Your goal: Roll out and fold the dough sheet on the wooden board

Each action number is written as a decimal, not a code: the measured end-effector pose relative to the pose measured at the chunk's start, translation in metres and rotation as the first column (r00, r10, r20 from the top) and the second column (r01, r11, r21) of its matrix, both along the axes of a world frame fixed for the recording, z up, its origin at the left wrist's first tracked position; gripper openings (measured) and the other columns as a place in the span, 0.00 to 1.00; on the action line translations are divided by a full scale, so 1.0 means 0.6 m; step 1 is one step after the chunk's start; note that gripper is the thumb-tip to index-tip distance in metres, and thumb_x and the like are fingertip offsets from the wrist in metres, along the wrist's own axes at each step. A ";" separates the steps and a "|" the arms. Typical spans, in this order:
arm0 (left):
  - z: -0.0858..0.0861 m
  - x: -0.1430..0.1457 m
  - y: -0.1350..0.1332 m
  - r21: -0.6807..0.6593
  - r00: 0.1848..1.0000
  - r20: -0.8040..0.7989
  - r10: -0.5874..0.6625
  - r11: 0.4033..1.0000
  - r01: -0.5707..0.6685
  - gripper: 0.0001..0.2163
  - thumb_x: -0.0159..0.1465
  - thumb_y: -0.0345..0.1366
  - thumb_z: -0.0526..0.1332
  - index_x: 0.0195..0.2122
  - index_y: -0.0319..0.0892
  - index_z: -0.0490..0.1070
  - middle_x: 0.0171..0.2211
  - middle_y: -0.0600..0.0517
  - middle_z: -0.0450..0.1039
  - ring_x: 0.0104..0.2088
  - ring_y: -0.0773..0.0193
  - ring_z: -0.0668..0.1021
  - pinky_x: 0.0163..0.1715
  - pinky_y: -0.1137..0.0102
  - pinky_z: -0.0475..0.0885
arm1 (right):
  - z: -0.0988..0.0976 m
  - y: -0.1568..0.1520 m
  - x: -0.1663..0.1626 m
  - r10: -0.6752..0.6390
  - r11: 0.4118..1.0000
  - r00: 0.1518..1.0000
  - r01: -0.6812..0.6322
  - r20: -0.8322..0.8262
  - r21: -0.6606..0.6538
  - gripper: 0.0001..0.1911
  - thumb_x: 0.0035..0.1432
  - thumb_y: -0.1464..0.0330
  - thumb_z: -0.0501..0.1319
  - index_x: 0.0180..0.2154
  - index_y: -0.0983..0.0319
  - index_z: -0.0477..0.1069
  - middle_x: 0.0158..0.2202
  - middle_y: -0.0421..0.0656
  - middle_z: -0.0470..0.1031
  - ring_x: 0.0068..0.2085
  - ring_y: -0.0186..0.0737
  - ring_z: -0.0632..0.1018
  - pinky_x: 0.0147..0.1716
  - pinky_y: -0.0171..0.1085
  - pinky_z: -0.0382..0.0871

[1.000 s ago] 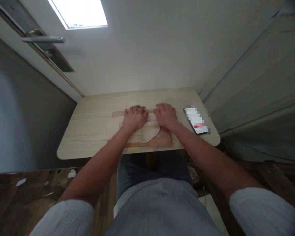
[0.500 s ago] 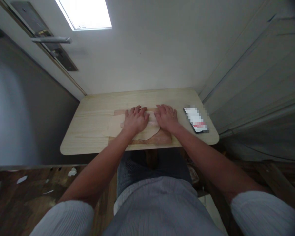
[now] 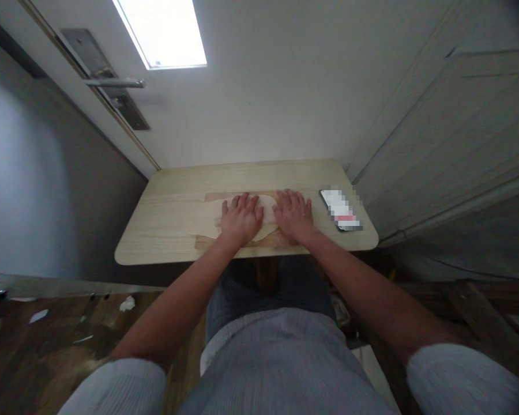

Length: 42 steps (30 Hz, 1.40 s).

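My left hand (image 3: 242, 218) lies flat, palm down, with its fingers a little spread. My right hand (image 3: 293, 213) is beside it to the right in the same pose. Beneath both palms runs a pale rod, apparently a rolling pin (image 3: 268, 218), mostly hidden, with one end poking out left of my left hand. Under the rod spreads a thin cream sheet (image 3: 266, 231) that looks like rolled dough. That sheet covers much of a brown wooden board (image 3: 205, 242), whose strips show at the back and front edges.
The board rests on a light wood table (image 3: 164, 230) with rounded corners. A phone (image 3: 341, 210) with a blurred screen lies at the right. Behind the table stands a white door with a metal handle (image 3: 115, 83). Paper scraps (image 3: 127, 303) litter the floor at left.
Both hands have drawn back slightly toward me over the sheet, still flat. The camera has tilted a little, so the door handle appears lower and farther right.
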<state>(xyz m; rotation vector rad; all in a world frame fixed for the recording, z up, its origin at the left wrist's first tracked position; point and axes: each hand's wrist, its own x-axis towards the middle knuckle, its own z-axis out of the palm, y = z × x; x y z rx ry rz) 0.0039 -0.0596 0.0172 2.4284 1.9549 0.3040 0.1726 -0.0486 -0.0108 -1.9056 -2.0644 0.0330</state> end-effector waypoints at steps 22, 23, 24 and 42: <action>-0.018 -0.003 -0.092 0.035 1.000 0.019 -0.021 0.999 0.020 0.28 0.74 0.49 0.38 0.70 0.46 0.56 0.71 0.48 0.56 0.71 0.54 0.57 0.67 0.49 0.51 | 0.020 -0.071 -0.014 0.051 0.999 0.998 -0.051 0.037 0.016 0.26 0.68 0.65 0.47 0.64 0.64 0.63 0.67 0.53 0.63 0.68 0.57 0.59 0.65 0.67 0.44; -0.018 -0.002 -0.086 0.032 1.000 0.014 -0.016 0.999 0.015 0.28 0.74 0.49 0.39 0.70 0.46 0.57 0.71 0.48 0.55 0.71 0.54 0.57 0.67 0.49 0.50 | 0.021 -0.061 -0.017 0.054 0.998 0.998 -0.054 0.036 0.024 0.26 0.68 0.66 0.47 0.64 0.64 0.63 0.67 0.53 0.63 0.68 0.57 0.59 0.65 0.67 0.43; -0.017 -0.002 -0.079 0.027 1.000 0.010 -0.010 1.000 0.010 0.28 0.73 0.49 0.39 0.70 0.46 0.57 0.71 0.48 0.55 0.71 0.53 0.57 0.68 0.49 0.50 | 0.021 -0.050 -0.021 0.055 0.998 0.998 -0.056 0.034 0.029 0.26 0.67 0.66 0.48 0.64 0.63 0.63 0.67 0.52 0.64 0.68 0.56 0.59 0.65 0.67 0.43; -0.012 -0.006 0.078 -0.022 0.999 0.027 -0.047 0.999 0.047 0.25 0.73 0.49 0.41 0.68 0.51 0.57 0.70 0.46 0.56 0.69 0.46 0.57 0.64 0.40 0.52 | 0.009 0.103 -0.031 -0.051 0.997 0.997 0.055 -0.066 0.054 0.26 0.70 0.55 0.50 0.57 0.66 0.69 0.59 0.58 0.71 0.59 0.57 0.68 0.59 0.59 0.55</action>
